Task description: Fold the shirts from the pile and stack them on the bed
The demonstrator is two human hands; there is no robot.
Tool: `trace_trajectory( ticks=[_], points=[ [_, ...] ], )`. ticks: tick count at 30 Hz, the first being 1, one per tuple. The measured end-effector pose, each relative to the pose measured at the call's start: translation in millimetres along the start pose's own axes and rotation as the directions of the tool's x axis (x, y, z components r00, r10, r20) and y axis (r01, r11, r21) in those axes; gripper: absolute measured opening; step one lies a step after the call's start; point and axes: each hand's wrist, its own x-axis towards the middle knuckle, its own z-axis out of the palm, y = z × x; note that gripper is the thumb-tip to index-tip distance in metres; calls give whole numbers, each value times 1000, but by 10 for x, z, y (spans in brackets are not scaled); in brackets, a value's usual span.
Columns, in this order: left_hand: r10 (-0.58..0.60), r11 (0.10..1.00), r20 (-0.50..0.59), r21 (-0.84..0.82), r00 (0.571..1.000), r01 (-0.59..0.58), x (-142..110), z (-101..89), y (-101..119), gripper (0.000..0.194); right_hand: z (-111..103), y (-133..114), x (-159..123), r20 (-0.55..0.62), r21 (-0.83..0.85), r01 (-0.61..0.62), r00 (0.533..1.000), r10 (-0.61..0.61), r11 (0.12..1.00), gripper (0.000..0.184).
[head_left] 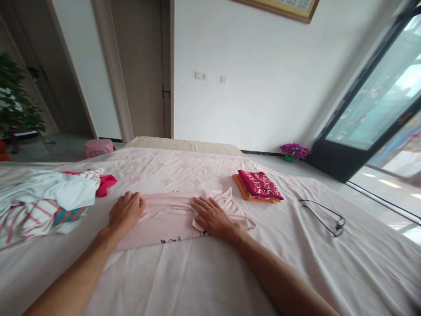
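Note:
A light pink shirt (148,228) with black print along its near edge lies partly folded on the sheet-covered surface in front of me. At its left end, my left hand (127,210) has its fingers curled closed on the cloth of the far edge. My right hand (212,215) lies flat, fingers extended, on the folded-over part towards the right end. Loose cloth bunches beyond the right fingers, and that hand covers some of the print.
A folded red cloth with white lettering (259,184) rests on an orange one (241,188) to the right. Farther right are eyeglasses (338,226). A heap of rumpled clothes (59,193) lies left. A patterned pale sheet (184,164) spreads underneath, and a pink stool (98,147) stands behind.

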Motion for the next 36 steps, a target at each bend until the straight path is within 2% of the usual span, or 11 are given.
trace_trajectory(
  ticks=[3, 5, 7, 10, 13, 15, 20, 24, 29, 33, 36],
  points=[
    [-1, 999, 17, -41, 1000, 2, -19, -16, -111, 30, 17, 6, 11, -15, 8, -10, 1000, 10, 1000, 52],
    [17, 998, -14, -60, 1000, -18, -41, -33, -174, 27, 26, 11, 15, -16, 18, -9, 1000, 10, 1000, 52],
    [115, 984, -80, -125, 990, -124, -62, -54, -191, 23, 24, 11, 16, -14, 31, -11, 1000, 11, 999, 53],
    [370, 871, -148, -288, 917, -398, -90, -71, -110, 18, 5, 0, 14, -17, 40, -12, 1000, 13, 999, 54],
    [529, 748, -144, -386, 837, -539, -115, -47, 20, 18, -9, -8, 11, -28, 43, -9, 1000, 10, 999, 55],
    [555, 725, -132, -408, 822, -555, -127, -20, 82, 20, -14, -7, 10, -32, 46, -8, 999, 10, 999, 54],
    [548, 739, -103, -406, 830, -538, -120, 0, 118, 15, -34, -3, 11, -10, 41, 15, 1000, -14, 999, 48],
    [552, 717, -131, -430, 824, -548, -115, -8, 133, 12, -40, -1, 20, 13, 50, 33, 999, -33, 998, 46],
    [580, 677, -167, -447, 798, -585, -169, 2, 239, 31, -35, 6, 26, 12, 56, 37, 999, -38, 998, 47],
    [622, 645, -153, -456, 768, -613, -189, 2, 333, 35, -57, -9, 15, -33, 73, 39, 999, -36, 997, 43],
    [599, 642, -141, -505, 789, -577, -168, 18, 358, 26, -100, -8, 16, -124, 120, -1, 992, 16, 993, 38]
  ],
)
